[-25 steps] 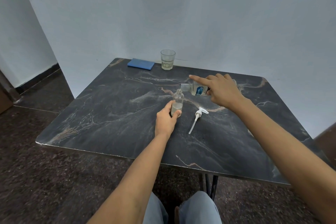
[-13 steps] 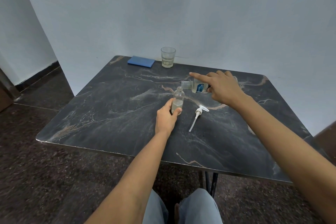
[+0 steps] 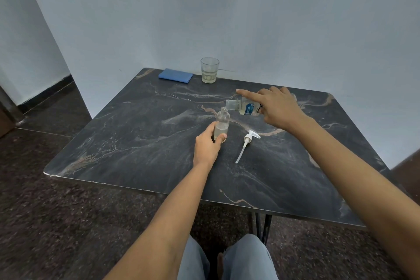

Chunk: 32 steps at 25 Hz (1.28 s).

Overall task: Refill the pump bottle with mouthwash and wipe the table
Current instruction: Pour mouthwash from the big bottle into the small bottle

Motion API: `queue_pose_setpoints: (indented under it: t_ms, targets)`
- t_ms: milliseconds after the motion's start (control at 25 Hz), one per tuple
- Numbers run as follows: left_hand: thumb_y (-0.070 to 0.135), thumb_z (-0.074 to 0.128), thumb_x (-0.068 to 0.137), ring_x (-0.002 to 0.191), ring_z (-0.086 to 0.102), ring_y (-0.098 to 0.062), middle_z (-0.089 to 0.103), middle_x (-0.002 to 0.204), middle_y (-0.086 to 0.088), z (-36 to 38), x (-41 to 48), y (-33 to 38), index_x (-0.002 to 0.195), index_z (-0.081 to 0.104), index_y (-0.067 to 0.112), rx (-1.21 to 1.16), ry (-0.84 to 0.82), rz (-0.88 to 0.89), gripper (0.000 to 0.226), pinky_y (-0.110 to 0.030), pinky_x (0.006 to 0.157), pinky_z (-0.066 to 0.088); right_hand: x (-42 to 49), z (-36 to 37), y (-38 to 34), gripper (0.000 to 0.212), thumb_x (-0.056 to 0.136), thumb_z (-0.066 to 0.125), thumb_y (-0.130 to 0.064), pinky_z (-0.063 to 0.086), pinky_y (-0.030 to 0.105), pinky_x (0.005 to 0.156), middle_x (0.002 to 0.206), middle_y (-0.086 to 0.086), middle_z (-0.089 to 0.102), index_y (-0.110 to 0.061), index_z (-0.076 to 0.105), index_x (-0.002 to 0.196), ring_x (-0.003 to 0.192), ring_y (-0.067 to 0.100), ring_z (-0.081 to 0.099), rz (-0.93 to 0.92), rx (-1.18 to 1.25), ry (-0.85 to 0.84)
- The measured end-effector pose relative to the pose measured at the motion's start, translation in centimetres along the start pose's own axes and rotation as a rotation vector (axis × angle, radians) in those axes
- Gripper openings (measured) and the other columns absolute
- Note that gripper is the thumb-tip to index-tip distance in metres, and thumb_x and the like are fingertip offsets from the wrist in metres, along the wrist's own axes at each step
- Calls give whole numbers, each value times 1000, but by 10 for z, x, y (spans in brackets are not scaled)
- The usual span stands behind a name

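While thumb and fingers of the left hand [image 3: 208,145] curl round the lower half of the uncapped pump bottle [image 3: 221,124], upright mid-table and part-filled with pale liquid, the right hand [image 3: 277,109] grips the mouthwash bottle [image 3: 246,107] tipped nearly level, index finger straight along its top, mouth just above and right of the pump bottle's neck. Pump head [image 3: 246,140] with dip tube lies flat on the dark marbled table [image 3: 136,143], just right of the left hand. Far edge: glass [image 3: 209,70] holding some liquid, blue cloth [image 3: 175,75] to its left.
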<state>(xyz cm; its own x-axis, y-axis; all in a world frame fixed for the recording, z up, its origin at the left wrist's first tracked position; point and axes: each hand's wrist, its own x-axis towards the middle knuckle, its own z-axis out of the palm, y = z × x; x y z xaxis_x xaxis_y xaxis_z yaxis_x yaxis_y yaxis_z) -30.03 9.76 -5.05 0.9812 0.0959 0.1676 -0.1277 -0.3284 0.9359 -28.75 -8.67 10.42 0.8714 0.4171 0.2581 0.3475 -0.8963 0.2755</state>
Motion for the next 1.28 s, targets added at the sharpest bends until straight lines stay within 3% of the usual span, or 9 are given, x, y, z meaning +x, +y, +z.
queue_pose_setpoints:
  t_ms: [920,1280]
  targets:
    - [26,64,91,111,58,-8,65,122,6,0,1,0,133,54,25,-6,-6,-2,44,-23,93,43,4,-1,1,84,90,58,-14,38,40,87,122,2,60,-48,8,148,104,26,53,-18,-33,-1]
    - [29,64,90,109,60,-7,66,118,10,2,3,-5,133,54,28,-17,-5,0,44,-27,95,47,6,0,2,86,89,58,-13,38,39,85,119,1,61,-49,7,147,101,24,54,-30,-58,5]
